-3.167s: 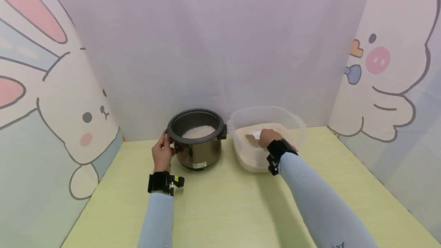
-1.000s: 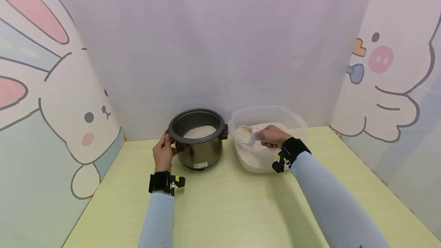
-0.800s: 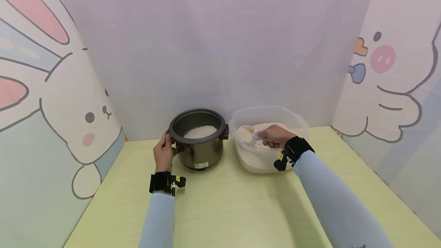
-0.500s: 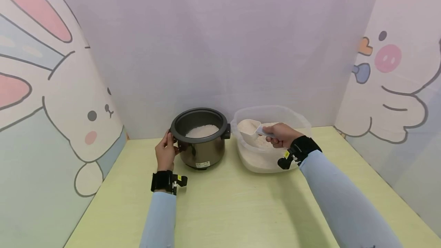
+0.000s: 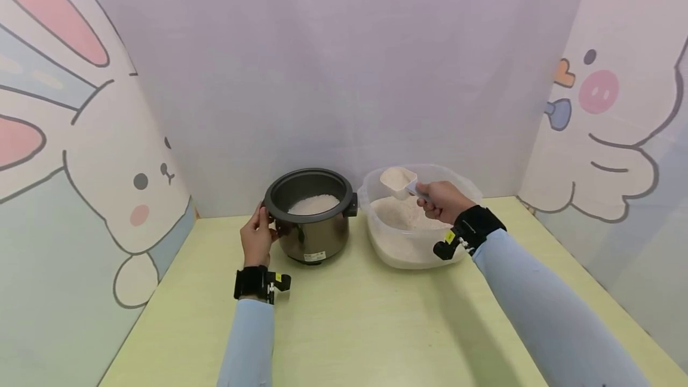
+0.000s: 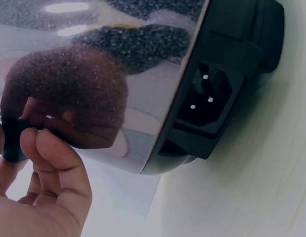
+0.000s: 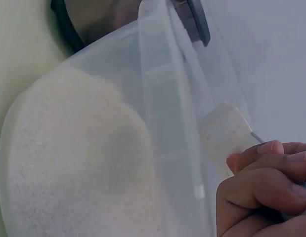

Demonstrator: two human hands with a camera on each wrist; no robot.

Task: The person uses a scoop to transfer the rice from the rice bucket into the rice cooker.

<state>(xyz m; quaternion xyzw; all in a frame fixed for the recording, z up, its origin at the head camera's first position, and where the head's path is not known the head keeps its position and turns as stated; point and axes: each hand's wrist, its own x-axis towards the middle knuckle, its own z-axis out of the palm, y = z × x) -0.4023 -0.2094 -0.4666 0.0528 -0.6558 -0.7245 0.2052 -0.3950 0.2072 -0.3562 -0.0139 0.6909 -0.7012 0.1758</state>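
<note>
Lifted since the frame of half a second ago: white plastic scoop (image 5: 404, 190) with a short pale handle, now higher, and with it the right hand (image 5: 443, 200); left hand and cooker keep their place.

Scoop: filled with off-white grain (image 5: 396, 177), held above the tub, toward its back left part; in the right wrist view its cup shows above the rim.

Right hand: fingers curled round the scoop's handle, gripping it.

Tub: translucent, rounded-square plastic container (image 5: 446, 175), standing on the table to the right of the cooker; holds loose, off-white grain (image 5: 395, 212) with a hollow in its surface.

Cooker: round, dark brown-grey, glossy rice cooker (image 5: 332, 240), lidless, upright; white grain (image 5: 314, 204) inside; small pale label (image 5: 314, 256) low on the front; black side lug (image 5: 351, 205) near the tub.

Left hand (image 5: 256, 240): well apart from the right, pinching the cooker's black left lug (image 6: 14, 140) between thumb and fingers; three-pin black power socket (image 6: 208, 101) low on the body.

Setting: pale yellow-green table (image 5: 344, 327); lilac-grey cloth backdrop (image 5: 322, 64); printed white rabbit (image 5: 107, 190) at left, white duck-like figure (image 5: 607, 154) at right; light blue sleeves (image 5: 548, 303) on both arms; black wrist bands (image 5: 477, 226).
</note>
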